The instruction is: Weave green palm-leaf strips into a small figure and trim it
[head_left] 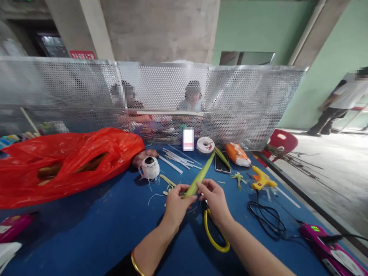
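A long, pointed green leaf piece point(200, 175) slants up and away from my hands over the blue table. My left hand point(178, 201) has its fingers closed round the lower end of it. With thumb and fingers pinched, my right hand point(212, 195) holds the leaf's right edge. Below my right hand, partly covered by it, lies a yellow-handled tool point(211, 234), which looks like scissors. Cut green scraps point(167, 182) lie just beyond my left hand. Past the leaf's tip, another green leaf piece point(222, 157) rests on a dark phone point(222, 167).
A red plastic bag point(115, 149) fills the table's left. A white string roll point(150, 168), white strips point(179, 159) and a ribbon spool point(205, 145) lie ahead. A yellow glue gun point(262, 179), black cable point(267, 220) and magenta power strip point(330, 245) are right. People sit behind a perforated screen point(163, 88).
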A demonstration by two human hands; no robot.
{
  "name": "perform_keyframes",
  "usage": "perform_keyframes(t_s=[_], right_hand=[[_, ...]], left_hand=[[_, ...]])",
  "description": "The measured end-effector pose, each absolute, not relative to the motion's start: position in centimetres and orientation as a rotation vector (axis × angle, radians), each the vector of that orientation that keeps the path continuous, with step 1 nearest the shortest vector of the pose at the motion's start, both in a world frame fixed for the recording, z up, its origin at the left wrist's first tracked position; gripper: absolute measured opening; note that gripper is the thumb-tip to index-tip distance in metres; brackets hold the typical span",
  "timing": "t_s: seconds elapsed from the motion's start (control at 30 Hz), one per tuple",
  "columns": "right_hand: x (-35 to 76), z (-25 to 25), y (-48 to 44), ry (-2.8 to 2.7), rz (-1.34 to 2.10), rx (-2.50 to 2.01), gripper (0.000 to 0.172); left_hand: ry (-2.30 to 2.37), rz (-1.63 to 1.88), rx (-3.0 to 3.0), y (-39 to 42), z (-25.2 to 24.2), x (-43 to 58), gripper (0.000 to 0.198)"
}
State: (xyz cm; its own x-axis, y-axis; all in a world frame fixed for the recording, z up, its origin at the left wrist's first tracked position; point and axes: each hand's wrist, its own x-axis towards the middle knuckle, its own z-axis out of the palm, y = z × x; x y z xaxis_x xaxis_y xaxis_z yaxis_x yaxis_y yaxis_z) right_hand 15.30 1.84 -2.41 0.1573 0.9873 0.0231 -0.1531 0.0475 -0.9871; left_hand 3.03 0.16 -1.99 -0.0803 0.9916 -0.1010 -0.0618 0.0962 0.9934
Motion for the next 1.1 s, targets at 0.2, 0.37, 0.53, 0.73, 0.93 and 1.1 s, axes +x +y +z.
perform_keyframes(t_s=[0.2,0.37,0.53,0.73,0.93,1.1], right_hand=[[15.8,-2.7,1.2,-1.058,1.178,-1.131,0.035],[16.3,-1.8,0.9,-1.072,1.202,-1.105,0.025],[16.6,-0.9,0.8,-1.038,1.22,-1.141,0.014],[17.1,-0.7,1.2,-0.948,1.291,-1.155,0.013],[17.0,-0.6,1.1,-1.02,1.18,-1.21,0.011],[16.6,-0.7,1.0,-1.088,1.137,-1.222,0.015]], left_hand=[[1.288,1.195,1.094,0.2,-2.4,3.4,0.025],[1.218,1.149,0.94,-0.3,-1.0,3.5,0.023],[1.147,1.123,0.881,-0.4,-0.1,3.0,0.024],[1.071,0.984,0.719,-0.5,0.1,2.9,0.026],[1.09,0.971,0.745,-0.4,-0.3,3.2,0.026],[1.096,1.024,0.862,-0.5,-0.7,3.6,0.029]])
